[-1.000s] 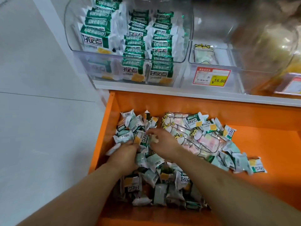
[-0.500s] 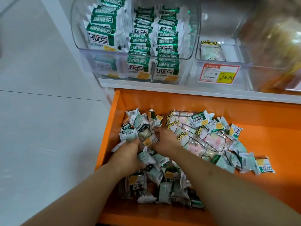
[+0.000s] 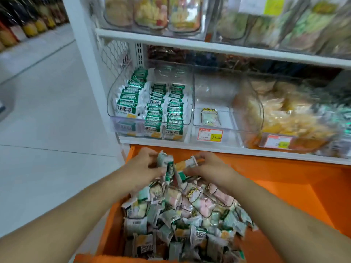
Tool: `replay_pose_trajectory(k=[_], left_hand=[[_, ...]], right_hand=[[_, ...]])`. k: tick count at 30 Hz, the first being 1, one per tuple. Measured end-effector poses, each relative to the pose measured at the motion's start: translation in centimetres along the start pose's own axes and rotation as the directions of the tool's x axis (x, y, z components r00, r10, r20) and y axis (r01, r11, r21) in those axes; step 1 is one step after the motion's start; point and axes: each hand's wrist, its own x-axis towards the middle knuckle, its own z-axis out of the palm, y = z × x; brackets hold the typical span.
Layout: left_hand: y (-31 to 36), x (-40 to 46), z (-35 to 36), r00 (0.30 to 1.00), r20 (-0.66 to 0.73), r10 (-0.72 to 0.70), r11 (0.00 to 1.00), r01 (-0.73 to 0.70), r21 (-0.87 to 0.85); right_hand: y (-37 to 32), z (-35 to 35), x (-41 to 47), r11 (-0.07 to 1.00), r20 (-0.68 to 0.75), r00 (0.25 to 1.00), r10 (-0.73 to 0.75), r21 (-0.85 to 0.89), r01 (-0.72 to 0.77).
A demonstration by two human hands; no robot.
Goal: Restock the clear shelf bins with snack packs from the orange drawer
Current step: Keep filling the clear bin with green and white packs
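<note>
Head view: left hand [image 3: 141, 168] and right hand [image 3: 210, 168] clamped on green snack packs [image 3: 169, 168] mid-frame, above orange drawer [image 3: 275, 186]. Lifting step; next, up into half-filled clear bin [image 3: 152, 111].

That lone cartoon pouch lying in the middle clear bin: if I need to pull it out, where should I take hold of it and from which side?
Probably by its near bottom edge, from the front and above. The cartoon pouch lies flat on the floor of the middle clear bin, printed top toward the back. The bin's front wall is low and its sides are tall, so reach over the front lip and pinch that thin edge rather than the flat face.
</note>
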Motion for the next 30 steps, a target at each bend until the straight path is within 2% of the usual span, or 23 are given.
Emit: replay_pose_trajectory(k=[2, 5, 9, 12, 16, 18, 20, 26, 30], left_hand=[[2.6, -1.6, -1.5, 1.000, 0.024, 0.016, 0.965, -0.010, -0.261], [5.6, -4.6, -3.1, 0.991, 0.101, 0.083, 0.805, -0.007, -0.593], [7.2, -6.9, -3.2, 0.954, 0.218, 0.205, 0.634, 0.040, -0.772], [7.3, -6.4, -2.6, 0.945, 0.230, 0.233, 0.646, 0.026, -0.763], [7.5, -5.7, -2.1, 0.975, 0.148, 0.168, 0.792, -0.044, -0.609], [7.7, -5.3, -2.1, 0.980, 0.140, 0.139, 0.826, -0.037, -0.563], [7.8, -4.6, -2.4, 0.987, 0.116, 0.110, 0.818, -0.024, -0.574], [8.0, -3.0, -3.0, 0.999, 0.029, 0.036, 0.790, -0.010, -0.613], [8.1, -2.8, -3.6, 0.998, 0.042, 0.037, 0.857, -0.010, -0.515]], right_hand=[[-2.2, -1.6, -2.6, 0.997, -0.017, 0.997, -0.077, -0.010, 0.077], [-4.9, -3.2, -6.6, 0.975, -0.001, 0.978, -0.211, 0.074, 0.210], [-6.3, -2.8, -10.3, 0.936, -0.083, 0.940, -0.332, 0.097, 0.339], [-6.3, -2.2, -10.5, 0.913, -0.074, 0.921, -0.382, 0.124, 0.388], [-6.8, -2.0, -10.2, 0.908, -0.031, 0.910, -0.413, 0.060, 0.414], [-6.8, -2.1, -9.9, 0.907, -0.020, 0.908, -0.419, 0.022, 0.420], [-6.8, -2.2, -9.4, 0.907, -0.048, 0.906, -0.420, 0.018, 0.421], [-7.0, -3.0, -7.9, 0.902, -0.109, 0.920, -0.377, 0.183, 0.391], [-6.7, -3.3, -7.2, 0.901, -0.193, 0.928, -0.319, 0.243, 0.360]])
